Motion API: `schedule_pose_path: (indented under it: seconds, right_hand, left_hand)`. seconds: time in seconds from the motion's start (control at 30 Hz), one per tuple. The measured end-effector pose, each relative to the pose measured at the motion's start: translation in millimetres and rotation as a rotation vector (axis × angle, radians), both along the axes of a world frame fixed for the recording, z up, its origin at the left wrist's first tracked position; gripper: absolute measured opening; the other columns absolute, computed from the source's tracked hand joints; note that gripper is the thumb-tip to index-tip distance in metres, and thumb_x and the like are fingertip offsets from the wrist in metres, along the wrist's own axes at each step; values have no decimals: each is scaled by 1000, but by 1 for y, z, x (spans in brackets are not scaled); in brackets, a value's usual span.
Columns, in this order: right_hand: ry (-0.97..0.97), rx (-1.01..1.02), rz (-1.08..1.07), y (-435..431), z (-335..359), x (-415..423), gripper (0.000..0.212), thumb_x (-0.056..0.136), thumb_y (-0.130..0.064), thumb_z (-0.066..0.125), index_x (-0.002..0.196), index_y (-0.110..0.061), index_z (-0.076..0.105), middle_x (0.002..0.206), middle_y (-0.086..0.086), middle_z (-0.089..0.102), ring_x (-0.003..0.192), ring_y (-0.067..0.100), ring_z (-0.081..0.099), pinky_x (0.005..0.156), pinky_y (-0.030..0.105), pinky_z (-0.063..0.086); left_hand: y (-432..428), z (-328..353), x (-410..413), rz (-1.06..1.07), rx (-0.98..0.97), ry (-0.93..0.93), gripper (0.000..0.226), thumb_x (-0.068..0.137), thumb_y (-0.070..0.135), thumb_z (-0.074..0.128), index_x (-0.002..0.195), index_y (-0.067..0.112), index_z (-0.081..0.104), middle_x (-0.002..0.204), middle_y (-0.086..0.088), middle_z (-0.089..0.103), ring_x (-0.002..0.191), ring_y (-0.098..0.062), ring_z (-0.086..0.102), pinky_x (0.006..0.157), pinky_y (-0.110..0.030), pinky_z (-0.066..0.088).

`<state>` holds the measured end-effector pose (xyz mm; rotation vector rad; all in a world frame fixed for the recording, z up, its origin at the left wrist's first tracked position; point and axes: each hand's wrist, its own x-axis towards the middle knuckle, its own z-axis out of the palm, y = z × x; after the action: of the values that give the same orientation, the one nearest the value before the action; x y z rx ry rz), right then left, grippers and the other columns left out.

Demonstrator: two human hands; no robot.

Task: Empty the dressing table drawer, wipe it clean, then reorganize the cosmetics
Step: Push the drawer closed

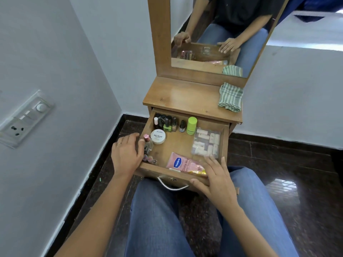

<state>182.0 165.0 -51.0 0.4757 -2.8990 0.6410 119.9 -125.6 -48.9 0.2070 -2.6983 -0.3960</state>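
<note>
The wooden drawer (pixel 178 146) of the dressing table is pulled open over my knees. Inside, several nail polish bottles (pixel 167 123) and a lime green bottle (pixel 191 125) stand along the back. A white nail polish remover jar (pixel 158 136) and a pink-capped glass bottle (pixel 148 141) sit at the left. A clear box (pixel 206 143) lies at the right and a pink Vaseline tube (pixel 181 163) along the front. My left hand (pixel 127 153) grips the drawer's left wall, thumb by the pink cap. My right hand (pixel 217 178) holds the front right corner, fingers inside, thumb on the front panel.
A green striped cloth (pixel 231 97) lies folded on the right of the table top (pixel 178 95), below the mirror (pixel 209 30). A metal handle (pixel 172 185) hangs from the drawer front. A switch panel (pixel 24 117) is on the left wall. The floor is dark tile.
</note>
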Motion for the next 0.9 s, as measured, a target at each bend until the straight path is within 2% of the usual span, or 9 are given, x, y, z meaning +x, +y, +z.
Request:
schedule_pose_path:
  seconds: [0.1, 0.2, 0.37, 0.47, 0.6, 0.77, 0.9]
  right_hand:
    - [97, 70, 11, -1, -6, -2, 69, 92, -65, 32, 128, -11, 58, 133, 8, 57, 132, 21, 42, 118, 46, 12]
    - [198, 111, -5, -2, -8, -7, 67, 91, -62, 38, 126, -10, 59, 132, 9, 58, 131, 24, 43, 113, 56, 20]
    - [277, 187, -29, 3, -9, -27, 70, 89, -64, 39, 128, -9, 58, 136, 10, 55, 132, 26, 46, 114, 56, 20]
    - [258, 243, -51, 6, -9, -46, 74, 89, -67, 36, 132, -9, 54, 143, 11, 48, 138, 25, 38, 117, 53, 15]
    - [263, 287, -56, 13, -6, -75, 78, 88, -66, 33, 137, -7, 48, 149, 13, 40, 142, 24, 25, 119, 47, 5]
    - [259, 339, -97, 23, -5, -114, 84, 91, -68, 22, 144, -6, 38, 152, 15, 32, 148, 23, 2, 119, 46, 4]
    - [282, 363, -149, 28, -5, -141, 82, 91, -65, 27, 146, -5, 35, 153, 17, 30, 148, 23, -1, 119, 45, 2]
  left_hand:
    - [14, -3, 9, -8, 19, 6, 39, 94, 39, 41, 113, 14, 64, 112, -5, 69, 105, -26, 61, 86, -42, 45]
    - [18, -2, 5, 11, -45, 2, 47, 94, 44, 38, 121, 12, 60, 123, -7, 65, 113, -27, 58, 89, -43, 44]
    - [26, 2, -16, 22, -92, -52, 60, 94, 49, 32, 132, 8, 54, 138, -12, 56, 125, -30, 52, 96, -47, 41]
    - [40, 5, -27, -16, -66, -60, 66, 92, 55, 32, 134, 9, 53, 142, -13, 52, 128, -30, 50, 96, -49, 40]
    - [69, 9, -39, -128, -144, -112, 74, 90, 62, 31, 140, 9, 50, 144, -13, 51, 131, -29, 49, 97, -49, 42]
    - [95, 13, -57, -207, -173, -156, 74, 92, 62, 28, 140, 10, 50, 144, -11, 51, 131, -29, 50, 100, -46, 41]
    - [110, 19, -76, -257, -173, -145, 71, 92, 60, 31, 140, 11, 50, 144, -10, 51, 129, -28, 51, 99, -47, 44]
